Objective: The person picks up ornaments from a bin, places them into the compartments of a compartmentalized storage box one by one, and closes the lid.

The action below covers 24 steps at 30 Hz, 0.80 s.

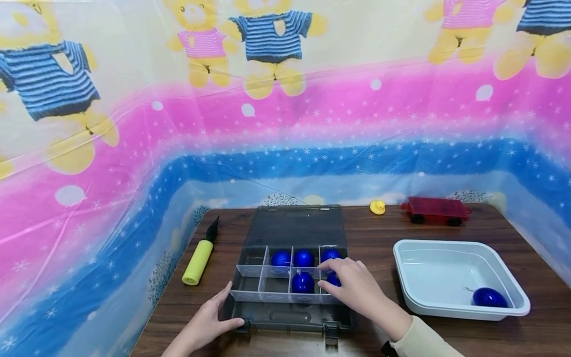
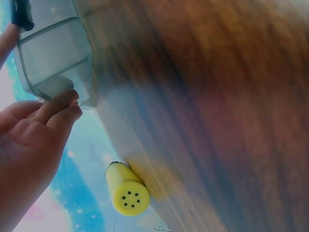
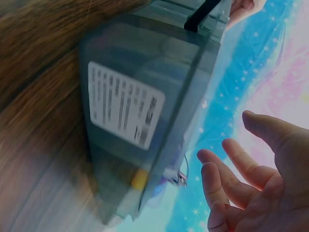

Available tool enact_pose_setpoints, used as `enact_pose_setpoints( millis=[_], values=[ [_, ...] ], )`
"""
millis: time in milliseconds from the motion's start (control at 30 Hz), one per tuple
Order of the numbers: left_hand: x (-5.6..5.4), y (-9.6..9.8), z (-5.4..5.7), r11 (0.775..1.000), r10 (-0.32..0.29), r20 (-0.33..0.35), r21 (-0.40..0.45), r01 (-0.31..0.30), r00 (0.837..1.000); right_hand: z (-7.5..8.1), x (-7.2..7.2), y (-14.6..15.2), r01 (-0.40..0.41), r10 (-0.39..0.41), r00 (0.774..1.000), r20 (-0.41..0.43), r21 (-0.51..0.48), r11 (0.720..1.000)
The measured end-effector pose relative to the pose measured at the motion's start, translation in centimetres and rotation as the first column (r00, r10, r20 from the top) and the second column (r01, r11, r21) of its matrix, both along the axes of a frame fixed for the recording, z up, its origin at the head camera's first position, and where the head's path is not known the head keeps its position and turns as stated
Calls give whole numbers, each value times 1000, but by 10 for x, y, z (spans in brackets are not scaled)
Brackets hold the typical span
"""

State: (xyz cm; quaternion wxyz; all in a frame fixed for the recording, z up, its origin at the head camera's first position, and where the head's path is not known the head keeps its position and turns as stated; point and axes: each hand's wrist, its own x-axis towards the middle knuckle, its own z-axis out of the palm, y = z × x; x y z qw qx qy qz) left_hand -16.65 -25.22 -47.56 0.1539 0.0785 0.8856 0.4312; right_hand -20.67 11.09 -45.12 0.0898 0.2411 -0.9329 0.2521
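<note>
A dark see-through compartment box (image 1: 276, 317) stands on the table with its lid (image 1: 296, 225) raised at the back. Shiny blue bauble balls fill several of its cells, including one blue ball (image 1: 303, 282) in the front row. Partly behind my right fingers shows another blue ball (image 1: 332, 279) in the front right cell. My right hand (image 1: 357, 287) hovers over that cell, fingers spread and thumb apart, with nothing held in the right wrist view. My left hand (image 1: 207, 320) rests against the box's left front corner, fingertips at its side and thumb by the front latch (image 1: 243, 326).
To the right, a white tub (image 1: 428, 277) contains one blue ball (image 1: 489, 297). A yellow hand pump (image 1: 198, 262) lies left of the box. Along the back edge are a yellow toy duck (image 1: 377, 208) and a red toy wagon (image 1: 436, 210).
</note>
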Motion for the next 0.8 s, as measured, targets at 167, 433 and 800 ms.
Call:
enact_pose_setpoints(
  millis=[167, 433, 800],
  values=[
    [0, -1, -1, 1000, -5, -5, 3, 5, 1000, 6, 8, 13, 40, -39, 999, -31, 34, 999],
    [-2, 0, -1, 1000, 1, 0, 2, -1, 1000, 18, 23, 43, 94, -91, 992, -83, 32, 995],
    [-1, -2, -2, 1000, 3, 0, -4, -3, 1000, 29, 37, 96, 209, -200, 975, -101, 87, 974]
  ],
)
